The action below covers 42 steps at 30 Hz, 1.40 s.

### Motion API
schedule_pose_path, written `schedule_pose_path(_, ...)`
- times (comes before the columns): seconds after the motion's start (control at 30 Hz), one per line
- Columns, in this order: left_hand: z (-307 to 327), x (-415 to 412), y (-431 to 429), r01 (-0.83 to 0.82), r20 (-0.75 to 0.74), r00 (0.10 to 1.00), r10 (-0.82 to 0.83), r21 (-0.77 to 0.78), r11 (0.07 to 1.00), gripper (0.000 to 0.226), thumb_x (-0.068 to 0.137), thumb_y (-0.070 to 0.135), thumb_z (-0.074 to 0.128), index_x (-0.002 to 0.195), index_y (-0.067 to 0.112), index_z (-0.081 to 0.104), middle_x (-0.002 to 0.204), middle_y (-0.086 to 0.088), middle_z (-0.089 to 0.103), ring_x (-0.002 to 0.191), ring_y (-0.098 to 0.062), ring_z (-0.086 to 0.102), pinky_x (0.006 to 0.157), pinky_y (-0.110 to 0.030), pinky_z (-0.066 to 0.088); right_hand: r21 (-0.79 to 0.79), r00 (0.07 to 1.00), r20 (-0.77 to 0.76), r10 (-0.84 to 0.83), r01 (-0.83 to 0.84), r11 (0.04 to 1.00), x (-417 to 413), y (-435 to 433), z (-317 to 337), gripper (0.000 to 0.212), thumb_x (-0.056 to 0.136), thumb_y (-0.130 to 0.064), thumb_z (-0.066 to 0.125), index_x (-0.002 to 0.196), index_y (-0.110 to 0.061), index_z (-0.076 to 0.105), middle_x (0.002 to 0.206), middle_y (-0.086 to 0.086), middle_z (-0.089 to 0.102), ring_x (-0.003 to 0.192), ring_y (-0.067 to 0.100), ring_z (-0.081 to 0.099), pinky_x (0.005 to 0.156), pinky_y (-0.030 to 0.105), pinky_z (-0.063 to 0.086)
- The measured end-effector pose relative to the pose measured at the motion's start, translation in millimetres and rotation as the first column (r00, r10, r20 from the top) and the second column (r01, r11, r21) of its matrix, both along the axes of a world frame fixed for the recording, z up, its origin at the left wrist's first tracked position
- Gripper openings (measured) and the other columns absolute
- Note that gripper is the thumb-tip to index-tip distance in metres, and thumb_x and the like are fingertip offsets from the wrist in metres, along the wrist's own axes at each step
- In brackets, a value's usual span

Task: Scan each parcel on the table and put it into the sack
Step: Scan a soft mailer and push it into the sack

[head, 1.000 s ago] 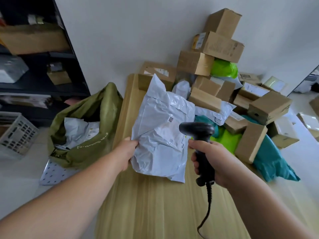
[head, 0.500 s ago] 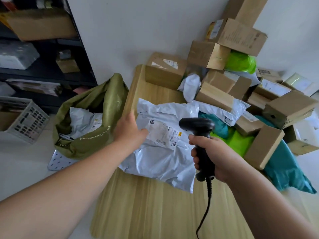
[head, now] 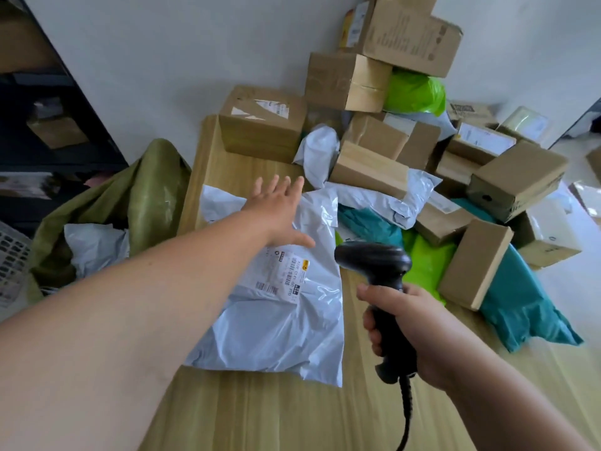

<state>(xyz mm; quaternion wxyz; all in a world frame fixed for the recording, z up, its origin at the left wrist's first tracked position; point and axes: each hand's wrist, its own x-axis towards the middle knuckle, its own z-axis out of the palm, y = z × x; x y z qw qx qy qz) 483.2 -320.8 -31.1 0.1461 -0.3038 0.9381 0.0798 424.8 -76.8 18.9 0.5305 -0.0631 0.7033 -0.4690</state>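
Note:
A grey-white plastic mailer parcel (head: pixel 286 323) lies flat on the wooden table (head: pixel 292 415), its shipping label (head: pixel 282 277) facing up. My left hand (head: pixel 282 212) stretches over the parcel's far end with fingers straight and spread; whether it touches the plastic is unclear. My right hand (head: pixel 413 330) grips the handle of a black barcode scanner (head: pixel 379 271), whose head points at the label from the right. The olive-green sack (head: pixel 140 203) stands open off the table's left edge with pale mailers inside.
A heap of cardboard boxes (head: pixel 263 123), white, teal (head: pixel 527 304) and lime-green mailers fills the table's far and right side against the white wall. A dark shelf unit (head: pixel 48 118) and a white crate (head: pixel 13 258) stand at the left. The scanner cable hangs toward me.
The parcel went from held upright to lying flat, label up. My left hand let go of its edge and moved forward over it with fingers spread. The scanner hand barely moved.

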Motion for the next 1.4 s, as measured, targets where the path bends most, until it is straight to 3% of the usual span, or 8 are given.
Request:
schedule_pose_path(0.1,-17,-10,-14,-0.034,0.032,0.999,0.033,0.013,0.999,0.127,0.068,0.080,0.057,0.152,0.015,-0.013,0.161,-0.011,0.014,0.149,-0.028,0.007,0.117,-0.052,-0.007,-0.004,1.000,0.011,-0.013,0.013,1.000,-4,0,-6,0.023,0.087,-0.024,0.069,0.085,-0.008,0.052,0.062,0.011,0.053,0.045,0.021,0.044,0.051,0.033,0.037)
schedule_pose_path(0.2,-29,-9,-19,-0.057,-0.035,0.998,0.057,-0.011,0.998,0.113,0.066,0.077,0.063,0.148,0.011,0.021,0.145,-0.008,0.043,0.137,-0.028,0.034,0.116,-0.051,0.007,-0.003,1.000,0.009,-0.013,0.013,1.000,-7,-2,-8,0.025,0.087,-0.025,0.069,0.081,-0.009,0.050,0.062,0.011,0.053,0.044,0.021,0.044,0.049,0.031,0.038)
schedule_pose_path(0.3,-35,-2,-15,-0.026,-0.169,0.985,0.018,-0.048,0.999,0.058,0.070,0.069,0.066,0.096,0.018,0.057,0.102,-0.003,0.060,0.106,-0.028,0.055,0.094,-0.039,0.033,-0.005,1.000,0.001,-0.002,0.002,1.000,-7,-5,-7,0.026,0.087,-0.024,0.069,0.076,-0.009,0.051,0.064,0.012,0.052,0.044,0.021,0.044,0.048,0.030,0.039)
schedule_pose_path(0.43,-31,25,-10,-0.162,-0.337,0.917,0.216,0.180,0.970,0.052,0.077,0.053,0.072,0.062,0.016,0.039,0.066,-0.001,0.048,0.066,-0.024,0.049,0.056,-0.032,0.030,-0.025,1.000,-0.016,0.014,-0.015,1.000,1,-10,-2,0.024,0.089,-0.022,0.067,0.080,-0.008,0.051,0.061,0.010,0.054,0.043,0.021,0.045,0.045,0.026,0.038)
schedule_pose_path(0.73,-13,106,1,-0.493,-0.466,0.463,0.754,0.571,0.656,0.051,0.075,0.052,0.068,0.074,0.003,0.052,0.061,-0.011,0.054,0.054,-0.026,0.049,0.052,-0.043,0.043,-0.036,0.992,-0.061,0.107,-0.110,0.993,34,-29,22,0.026,0.091,-0.022,0.066,0.081,-0.005,0.049,0.052,0.006,0.052,0.040,0.019,0.045,0.040,0.023,0.037)
schedule_pose_path(0.97,-16,149,21,-0.457,-0.377,0.074,0.923,0.810,0.367,0.034,0.086,0.037,0.066,0.071,0.011,0.050,0.062,-0.006,0.049,0.053,-0.021,0.044,0.050,-0.028,0.036,-0.032,0.994,-0.027,0.104,-0.105,0.994,53,-37,24,0.022,0.091,-0.025,0.067,0.096,-0.007,0.054,0.060,0.008,0.055,0.045,0.021,0.046,0.051,0.031,0.038)
schedule_pose_path(1.17,-1,162,30,-0.402,-0.398,-0.050,0.916,0.848,0.346,0.024,0.092,0.031,0.061,0.073,0.017,0.056,0.069,0.000,0.056,0.061,-0.016,0.053,0.054,-0.027,0.042,-0.030,0.998,0.068,0.015,-0.013,0.999,64,-43,25,0.024,0.092,-0.027,0.066,0.095,-0.008,0.050,0.058,0.008,0.054,0.046,0.021,0.047,0.049,0.030,0.042)
schedule_pose_path(1.4,10,164,35,-0.399,-0.445,-0.047,0.894,0.829,0.391,0.028,0.093,0.031,0.059,0.070,0.017,0.052,0.064,0.001,0.051,0.057,-0.013,0.048,0.053,-0.026,0.039,-0.005,0.981,0.193,-0.029,0.031,1.000,65,-47,36,0.029,0.091,-0.032,0.066,0.078,-0.012,0.049,0.058,0.006,0.052,0.045,0.017,0.047,0.047,0.027,0.043)
